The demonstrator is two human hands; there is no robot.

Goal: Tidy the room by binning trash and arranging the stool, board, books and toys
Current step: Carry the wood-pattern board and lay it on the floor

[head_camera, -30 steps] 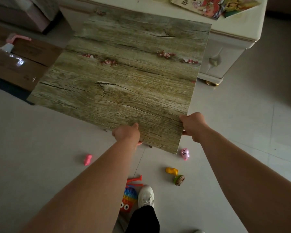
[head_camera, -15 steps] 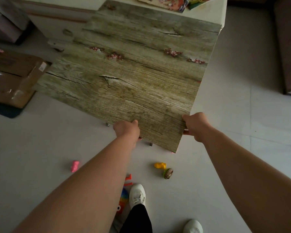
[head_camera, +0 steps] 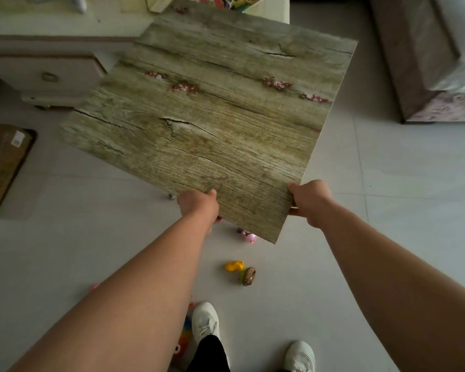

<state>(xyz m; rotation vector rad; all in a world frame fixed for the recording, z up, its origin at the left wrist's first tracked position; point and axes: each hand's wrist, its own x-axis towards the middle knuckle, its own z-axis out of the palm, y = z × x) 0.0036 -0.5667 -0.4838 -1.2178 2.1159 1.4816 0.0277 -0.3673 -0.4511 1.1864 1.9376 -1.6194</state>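
Both hands grip one near corner of the wood-grain board (head_camera: pixel 212 124), left hand (head_camera: pixel 199 208) and right hand (head_camera: pixel 308 201) clamped on its edges, board held over the floor. All that overhang could sag, clip the white bench (head_camera: pixel 51 63), or hide the yellow toy (head_camera: pixel 234 265) underfoot.

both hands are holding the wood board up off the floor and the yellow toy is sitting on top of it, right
Not quite. Both the left hand and the right hand do hold the wood board up off the floor, each with a grip on its near edge. But the yellow toy is not on top of it: the head view shows it lying on the floor below the board.
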